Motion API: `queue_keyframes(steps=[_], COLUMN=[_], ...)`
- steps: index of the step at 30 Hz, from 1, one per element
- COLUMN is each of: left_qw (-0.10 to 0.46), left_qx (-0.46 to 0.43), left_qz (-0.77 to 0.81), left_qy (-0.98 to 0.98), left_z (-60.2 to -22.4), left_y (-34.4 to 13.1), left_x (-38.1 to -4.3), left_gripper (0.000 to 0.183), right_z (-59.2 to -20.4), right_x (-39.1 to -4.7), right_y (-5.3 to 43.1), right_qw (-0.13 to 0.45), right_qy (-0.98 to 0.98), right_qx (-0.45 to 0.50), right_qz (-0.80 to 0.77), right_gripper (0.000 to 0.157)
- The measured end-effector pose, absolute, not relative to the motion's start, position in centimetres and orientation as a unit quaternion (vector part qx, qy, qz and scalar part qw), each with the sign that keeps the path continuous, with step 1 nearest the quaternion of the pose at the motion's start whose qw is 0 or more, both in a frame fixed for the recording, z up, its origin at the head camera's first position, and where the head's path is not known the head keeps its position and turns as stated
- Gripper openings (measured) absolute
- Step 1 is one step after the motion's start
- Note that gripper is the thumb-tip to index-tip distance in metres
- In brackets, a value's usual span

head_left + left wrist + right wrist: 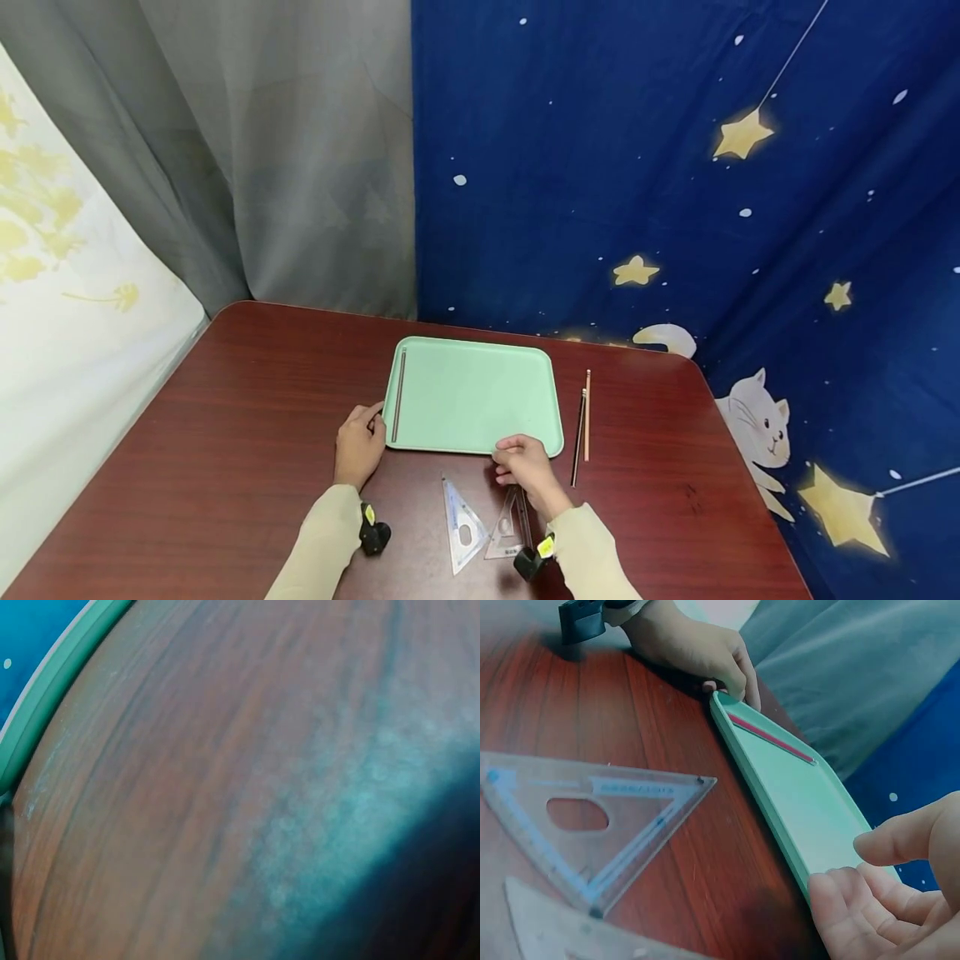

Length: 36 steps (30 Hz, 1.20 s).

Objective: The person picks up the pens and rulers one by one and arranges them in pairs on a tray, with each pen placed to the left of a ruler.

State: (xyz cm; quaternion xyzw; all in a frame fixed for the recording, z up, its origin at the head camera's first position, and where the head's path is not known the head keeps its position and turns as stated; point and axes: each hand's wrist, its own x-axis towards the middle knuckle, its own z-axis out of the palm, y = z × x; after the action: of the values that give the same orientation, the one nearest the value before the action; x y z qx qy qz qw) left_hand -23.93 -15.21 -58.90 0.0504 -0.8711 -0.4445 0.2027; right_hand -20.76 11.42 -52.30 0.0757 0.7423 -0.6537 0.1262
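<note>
A pale green tray (480, 392) lies on the table, with a dark reddish pencil (400, 396) lengthwise along its left side. My left hand (360, 446) is at the tray's front left corner; its thumb and forefinger touch the rim from outside. Over the front rim, toward the right, is my right hand (522, 467). Its fingers are loosely bent, the thumb stands apart from them in the right wrist view, and nothing is between them. Whether they touch the rim I cannot tell. Below lie two clear set squares, one with blue markings (630, 795), the other (504, 546) partly under the right hand.
A black pencil (578, 437) and a light wooden pencil (587, 417) lie side by side right of the tray. A dark straight strip (523, 517) lies near the right wrist, partly hidden. Curtains hang behind the reddish-brown table (262, 417).
</note>
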Motion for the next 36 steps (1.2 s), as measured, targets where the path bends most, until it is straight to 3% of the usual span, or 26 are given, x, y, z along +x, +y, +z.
queue_keyframes(steps=[5,19,36], left_qw=[0.191,0.189,0.194], left_qx=[0.051,0.041,0.046], left_qz=[-0.445,-0.447,-0.442], left_qy=[-0.873,-0.873,-0.874], left_z=[-59.1,-58.8,-58.7], left_y=[-15.2,-15.2,-15.2], left_x=[-23.9,-23.8,-23.6], left_gripper=[0.03,0.03,0.03], right_z=[-52.4,-52.2,-52.7], right_x=[-19.3,-16.6,-14.0], right_y=[12.9,14.7,13.3], right_qw=[0.101,0.124,0.013], right_qy=[0.753,0.77,0.894], right_qx=[0.04,0.095,0.076], right_qz=[-0.649,-0.618,-0.441], right_gripper=[0.018,0.027,0.03])
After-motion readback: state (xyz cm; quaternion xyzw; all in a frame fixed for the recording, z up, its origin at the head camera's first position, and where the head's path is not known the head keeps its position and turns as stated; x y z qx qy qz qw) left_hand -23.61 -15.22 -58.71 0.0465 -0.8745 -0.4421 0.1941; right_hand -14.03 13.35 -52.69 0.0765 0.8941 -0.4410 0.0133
